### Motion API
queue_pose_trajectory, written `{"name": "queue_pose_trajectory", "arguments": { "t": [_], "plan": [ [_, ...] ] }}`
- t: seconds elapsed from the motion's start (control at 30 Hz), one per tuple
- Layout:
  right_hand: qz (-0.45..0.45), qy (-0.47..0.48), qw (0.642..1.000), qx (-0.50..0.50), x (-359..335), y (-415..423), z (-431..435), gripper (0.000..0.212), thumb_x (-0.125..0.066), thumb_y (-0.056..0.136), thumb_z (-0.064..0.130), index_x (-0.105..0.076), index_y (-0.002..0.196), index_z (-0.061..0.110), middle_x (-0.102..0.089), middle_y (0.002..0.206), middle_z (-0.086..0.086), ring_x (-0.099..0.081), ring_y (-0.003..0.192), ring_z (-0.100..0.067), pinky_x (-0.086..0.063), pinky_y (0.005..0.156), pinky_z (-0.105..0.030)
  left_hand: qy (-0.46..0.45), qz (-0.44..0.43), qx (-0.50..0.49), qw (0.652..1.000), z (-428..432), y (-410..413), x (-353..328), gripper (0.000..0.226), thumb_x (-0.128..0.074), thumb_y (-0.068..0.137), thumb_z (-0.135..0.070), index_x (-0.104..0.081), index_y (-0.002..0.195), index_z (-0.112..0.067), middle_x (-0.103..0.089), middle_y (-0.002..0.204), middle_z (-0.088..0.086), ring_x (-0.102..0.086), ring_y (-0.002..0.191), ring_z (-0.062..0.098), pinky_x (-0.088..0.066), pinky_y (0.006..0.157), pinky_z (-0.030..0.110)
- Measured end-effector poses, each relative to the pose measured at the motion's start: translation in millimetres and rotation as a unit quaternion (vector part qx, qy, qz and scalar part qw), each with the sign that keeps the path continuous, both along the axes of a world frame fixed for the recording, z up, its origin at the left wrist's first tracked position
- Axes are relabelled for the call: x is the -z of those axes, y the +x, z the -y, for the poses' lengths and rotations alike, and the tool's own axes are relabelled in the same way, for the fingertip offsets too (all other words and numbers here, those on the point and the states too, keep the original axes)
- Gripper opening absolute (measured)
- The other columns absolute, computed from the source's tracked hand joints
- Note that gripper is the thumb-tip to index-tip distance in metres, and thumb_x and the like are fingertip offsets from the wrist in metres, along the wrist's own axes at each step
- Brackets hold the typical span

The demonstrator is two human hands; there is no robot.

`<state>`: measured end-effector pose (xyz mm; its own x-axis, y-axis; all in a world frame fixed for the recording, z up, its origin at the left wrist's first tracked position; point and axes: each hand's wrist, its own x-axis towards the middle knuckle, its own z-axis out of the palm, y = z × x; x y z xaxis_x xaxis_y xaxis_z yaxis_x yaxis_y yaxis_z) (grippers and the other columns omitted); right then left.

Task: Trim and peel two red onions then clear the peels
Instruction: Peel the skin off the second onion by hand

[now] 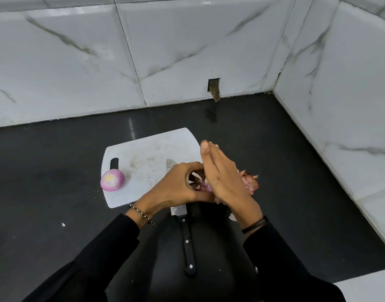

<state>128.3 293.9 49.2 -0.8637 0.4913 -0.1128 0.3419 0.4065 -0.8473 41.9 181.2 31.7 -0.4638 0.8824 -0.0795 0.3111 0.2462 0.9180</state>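
A peeled red onion (pixel 112 180) rests on the left end of the white cutting board (pixel 148 153). My left hand (pixel 178 186) curls over the board's right edge around a second pink-purple onion (pixel 205 187), which is mostly hidden. My right hand (pixel 222 173) is held flat, fingers straight and together, against that onion's right side. Behind it a heap of pinkish onion peels (pixel 250 182) lies on the black counter. One loose peel (pixel 232 217) shows under my right wrist. A knife lies beneath my hands, blade tip (pixel 170 164) on the board and black handle (pixel 189 247) pointing toward me.
The black counter (pixel 56 171) meets marble-tiled walls at the back and on the right, forming a corner. A small cut-out with a brown stub (pixel 215 89) sits at the base of the back wall. A white crumb (pixel 63 224) lies on the counter at the left.
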Motion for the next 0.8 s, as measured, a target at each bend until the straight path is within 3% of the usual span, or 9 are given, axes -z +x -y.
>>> {"name": "queue_pose_trajectory", "arguments": {
  "t": [0.07,0.17,0.27,0.37,0.43,0.53,0.67,0.8],
  "plan": [
    [0.029,-0.080,0.996,0.010,-1.2,-3.9,-9.2,0.059,-0.015,0.100,0.068,-0.055,0.125,0.033,-0.057,0.134,0.006,-0.046,0.133,-0.018,-0.031,0.115,-0.045,-0.004,0.013,0.010,1.000,1.7,3.4,1.2,0.048,-0.091,0.070,-0.025,-0.070,0.113,-0.019,-0.075,0.101,-0.005,-0.072,0.094,0.014,-0.057,0.091,0.037],
    [0.087,-0.153,0.984,-0.005,4.3,-9.3,-22.6,0.077,-0.015,0.089,0.084,-0.049,0.141,0.038,-0.057,0.137,0.006,-0.051,0.130,-0.017,-0.033,0.115,-0.046,-0.006,0.032,0.018,0.999,4.0,4.4,2.7,0.061,-0.091,0.071,-0.023,-0.065,0.127,-0.019,-0.074,0.114,-0.007,-0.070,0.107,0.011,-0.053,0.100,0.033],
    [0.092,-0.175,0.980,0.000,12.7,-8.7,-31.3,0.084,-0.019,0.077,0.094,-0.053,0.134,0.042,-0.064,0.125,0.008,-0.059,0.120,-0.016,-0.040,0.112,-0.050,-0.002,0.054,0.027,0.998,6.6,3.9,4.4,0.073,-0.092,0.070,-0.016,-0.060,0.136,-0.020,-0.069,0.125,-0.009,-0.065,0.117,0.008,-0.049,0.104,0.028],
    [0.069,-0.154,0.986,0.015,15.7,-4.3,-35.1,0.065,-0.021,0.088,0.085,-0.058,0.115,0.039,-0.067,0.117,0.007,-0.063,0.112,-0.015,-0.044,0.108,-0.048,0.010,0.092,0.022,0.995,9.2,3.7,4.6,0.075,-0.089,0.071,-0.008,-0.057,0.138,-0.019,-0.068,0.128,-0.007,-0.064,0.120,0.011,-0.051,0.099,0.024],
    [0.039,-0.136,0.989,0.040,18.3,-0.5,-35.3,0.064,-0.025,0.091,0.081,-0.060,0.108,0.030,-0.069,0.111,0.005,-0.064,0.107,-0.015,-0.046,0.105,-0.048,0.020,0.113,0.006,0.993,9.7,2.9,2.8,0.073,-0.088,0.072,-0.003,-0.058,0.136,-0.017,-0.070,0.124,-0.004,-0.066,0.116,0.013,-0.052,0.095,0.023],
    [-0.022,-0.102,0.992,0.066,19.9,8.3,-32.5,0.052,-0.034,0.098,0.069,-0.063,0.103,0.027,-0.071,0.102,0.006,-0.067,0.100,-0.013,-0.051,0.099,-0.047,0.034,0.137,-0.027,0.990,11.0,-0.7,4.6,0.065,-0.088,0.071,-0.005,-0.062,0.129,-0.015,-0.072,0.118,0.001,-0.068,0.113,0.018,-0.054,0.098,0.032],
    [-0.095,-0.054,0.992,0.065,16.5,21.7,-28.8,0.015,-0.054,0.101,0.043,-0.065,0.106,0.035,-0.070,0.102,0.017,-0.067,0.100,-0.005,-0.058,0.090,-0.036,0.053,0.163,-0.070,0.983,11.2,-1.6,7.0,0.057,-0.086,0.074,-0.011,-0.063,0.126,-0.016,-0.072,0.119,0.003,-0.067,0.113,0.020,-0.052,0.103,0.039],
    [-0.178,-0.056,0.981,0.052,12.7,35.1,-25.3,0.015,-0.063,0.098,0.016,-0.069,0.110,0.022,-0.068,0.109,0.009,-0.066,0.102,-0.007,-0.056,0.080,-0.022,0.087,0.213,-0.104,0.968,8.3,-2.6,7.6,0.057,-0.084,0.072,-0.033,-0.066,0.124,-0.017,-0.072,0.119,0.005,-0.067,0.115,0.022,-0.051,0.104,0.045]
  ]
}}
